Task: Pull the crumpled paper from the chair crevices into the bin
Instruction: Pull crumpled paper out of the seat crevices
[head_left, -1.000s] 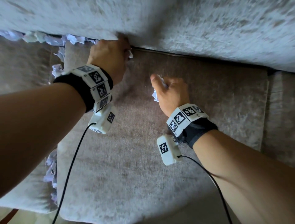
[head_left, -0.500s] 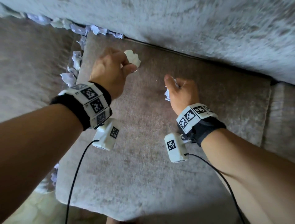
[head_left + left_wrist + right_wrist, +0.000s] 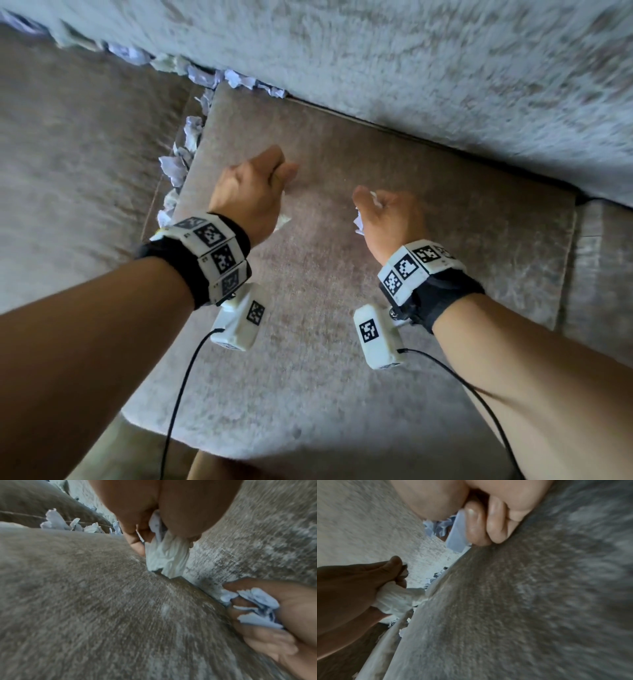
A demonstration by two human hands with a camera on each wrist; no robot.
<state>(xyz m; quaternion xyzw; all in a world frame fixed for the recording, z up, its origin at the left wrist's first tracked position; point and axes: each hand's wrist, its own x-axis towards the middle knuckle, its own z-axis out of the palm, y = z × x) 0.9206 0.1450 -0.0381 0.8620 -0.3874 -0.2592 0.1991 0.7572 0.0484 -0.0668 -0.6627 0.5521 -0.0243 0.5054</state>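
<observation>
A paper wad (image 3: 167, 555) was gripped in the left hand (image 3: 251, 197), another wad (image 3: 257, 609) in the right hand (image 3: 394, 219). Papers (image 3: 181, 161) were left in the crevice, upper left of frame. No bin was seen.

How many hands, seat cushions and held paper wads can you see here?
Hands: 2, left hand and right hand
Held paper wads: 2, left wad and right wad
Seat cushions: 1, seat cushion
Total: 5
</observation>
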